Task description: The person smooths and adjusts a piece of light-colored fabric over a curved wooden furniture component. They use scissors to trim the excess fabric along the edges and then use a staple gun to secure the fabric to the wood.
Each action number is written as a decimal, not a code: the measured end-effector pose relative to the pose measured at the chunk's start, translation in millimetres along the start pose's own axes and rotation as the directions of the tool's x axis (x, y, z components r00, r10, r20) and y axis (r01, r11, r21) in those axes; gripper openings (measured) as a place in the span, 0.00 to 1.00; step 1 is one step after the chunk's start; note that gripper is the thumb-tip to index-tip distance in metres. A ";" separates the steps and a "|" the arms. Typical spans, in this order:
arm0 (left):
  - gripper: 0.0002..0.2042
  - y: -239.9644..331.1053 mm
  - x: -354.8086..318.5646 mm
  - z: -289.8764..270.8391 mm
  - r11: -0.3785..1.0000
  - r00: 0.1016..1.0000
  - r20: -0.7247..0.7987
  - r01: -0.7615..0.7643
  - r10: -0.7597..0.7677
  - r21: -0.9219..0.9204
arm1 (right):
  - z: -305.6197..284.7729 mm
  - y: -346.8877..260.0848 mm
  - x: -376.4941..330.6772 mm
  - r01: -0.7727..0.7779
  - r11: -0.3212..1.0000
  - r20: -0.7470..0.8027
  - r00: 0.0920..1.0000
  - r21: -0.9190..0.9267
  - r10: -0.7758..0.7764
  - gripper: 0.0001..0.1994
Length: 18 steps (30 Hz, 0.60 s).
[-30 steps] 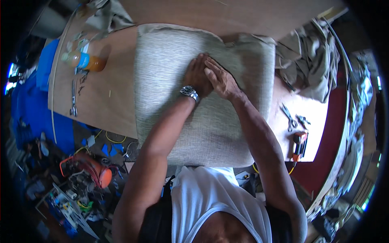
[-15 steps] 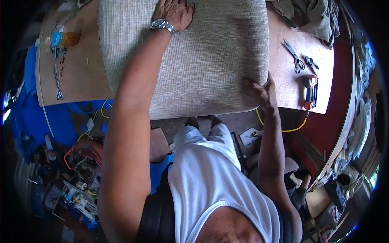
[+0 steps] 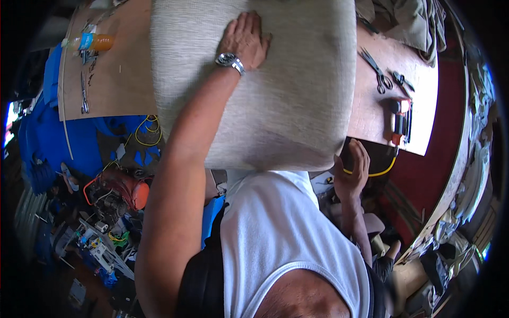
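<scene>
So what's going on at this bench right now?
A person is handling a large beige upholstered cushion on a wooden workbench. The left hand lies flat on top of it, and the right hand grips its near right corner. Scissors lie to the right and a bottle to the left.

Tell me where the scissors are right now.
In the head view the scissors lie on the wooden table at the upper right, just right of the grey cushion and left of a smaller pair of pliers.
</scene>
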<state>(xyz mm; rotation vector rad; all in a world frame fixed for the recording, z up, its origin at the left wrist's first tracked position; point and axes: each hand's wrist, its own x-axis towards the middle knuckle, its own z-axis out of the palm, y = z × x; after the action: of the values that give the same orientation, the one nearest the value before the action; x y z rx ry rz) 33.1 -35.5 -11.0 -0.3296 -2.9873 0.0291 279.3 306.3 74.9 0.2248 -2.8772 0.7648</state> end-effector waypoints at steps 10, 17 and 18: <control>0.31 -32.8 4.1 18.9 0.967 0.989 -0.133 -0.097 0.066 -0.237 | 95.7 -67.5 35.7 0.358 0.934 0.544 0.779 0.022 -0.311 0.33; 0.20 -29.6 -78.9 -56.2 0.660 0.920 -0.392 -0.305 0.018 -0.686 | 171.7 -95.8 88.4 0.377 0.919 0.387 0.835 0.116 -0.391 0.32; 0.18 -21.2 -123.0 -64.7 0.615 0.934 -0.326 -0.344 0.146 -0.709 | 169.2 -93.4 91.1 0.377 0.919 0.406 0.827 0.112 -0.389 0.31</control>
<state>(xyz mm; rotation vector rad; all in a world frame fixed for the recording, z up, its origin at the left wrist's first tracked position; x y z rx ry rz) 156.2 -82.7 37.5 -0.7638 -2.5090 -1.1846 188.7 131.6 -8.3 1.0625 -3.0402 0.7470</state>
